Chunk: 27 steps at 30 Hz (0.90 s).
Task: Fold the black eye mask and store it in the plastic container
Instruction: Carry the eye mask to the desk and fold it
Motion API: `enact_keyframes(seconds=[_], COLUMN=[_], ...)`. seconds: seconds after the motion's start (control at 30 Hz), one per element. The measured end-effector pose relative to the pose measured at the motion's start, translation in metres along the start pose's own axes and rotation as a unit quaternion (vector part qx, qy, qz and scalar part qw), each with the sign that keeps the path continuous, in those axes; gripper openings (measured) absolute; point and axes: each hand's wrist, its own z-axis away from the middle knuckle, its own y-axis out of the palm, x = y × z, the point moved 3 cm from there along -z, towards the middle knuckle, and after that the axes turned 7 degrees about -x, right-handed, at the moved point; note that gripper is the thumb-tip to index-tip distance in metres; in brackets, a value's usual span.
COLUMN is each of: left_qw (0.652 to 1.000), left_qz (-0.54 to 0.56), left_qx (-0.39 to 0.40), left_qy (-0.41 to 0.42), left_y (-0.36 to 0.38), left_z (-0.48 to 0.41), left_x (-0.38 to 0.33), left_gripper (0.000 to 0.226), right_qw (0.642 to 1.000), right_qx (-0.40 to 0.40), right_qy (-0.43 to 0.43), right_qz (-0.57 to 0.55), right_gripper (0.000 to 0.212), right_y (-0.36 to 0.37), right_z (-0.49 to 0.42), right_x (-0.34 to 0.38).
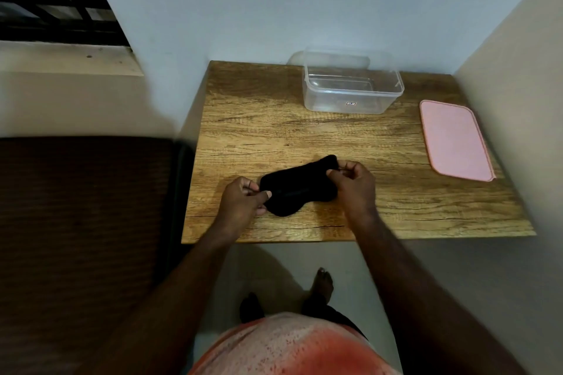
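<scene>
A: Start big. What's the setting?

B: A wooden table (274,119) pushed into a corner between two walls, with the person standing at its near edge. I'll place everything against that table.

A: And on it?

B: At the table's far edge stands the clear plastic container (352,85), open at the top and, as far as I can see, empty. Probably it sits back there to leave working room in front. Its pink lid (455,140) lies flat along the table's right side, well apart from the box, likely so the mouth is free for dropping something in.

A: Where's the mask?

B: The black eye mask (297,189) lies spread on the table's near half, roughly central, well short of the container. It looks unfolded.

A: The hands?

B: The left hand (243,198) pinches the mask's left end, thumb on top and fingers curled under. The right hand (355,181) has its fingers closed on the right end, which is lifted slightly off the wood.

A: Why both ends?

B: My guess: holding each tip lets one end be brought over onto the other for a clean fold. The strap isn't distinguishable against the black fabric
</scene>
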Motion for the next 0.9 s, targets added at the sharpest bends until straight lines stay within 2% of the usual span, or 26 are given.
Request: enact_keyframes(seconds=[0.07,0.13,0.23,0.33,0.63,0.9], left_qw=[1.0,1.0,1.0,0.999,0.998,1.0], left_qz=[0.0,-0.001,-0.014,-0.028,-0.048,0.008], left_qx=[-0.002,-0.009,-0.007,0.008,0.001,0.016], left_qy=[0.001,0.001,0.011,0.023,0.041,0.019], left_y=[0.0,0.001,0.0,-0.002,-0.003,-0.004], left_z=[-0.001,-0.001,0.0,0.001,0.004,0.004], left_x=[0.0,0.001,0.002,0.003,0.001,0.007], left_gripper=[0.024,0.025,0.021,0.016,0.01,0.002], right_qw=[0.993,0.97,0.934,0.92,0.9,0.898], right_qx=[0.008,0.038,0.083,0.121,0.155,0.16], right_qy=[-0.101,-0.207,-0.28,-0.282,-0.28,-0.259], right_qz=[0.063,0.123,0.205,0.244,0.298,0.319], right_gripper=[0.023,0.024,0.025,0.025,0.035,0.036], right_y=[0.014,0.03,0.05,0.062,0.076,0.076], right_z=[0.021,0.042,0.063,0.07,0.066,0.066], right_x=[0.005,0.004,-0.007,-0.016,-0.01,-0.013])
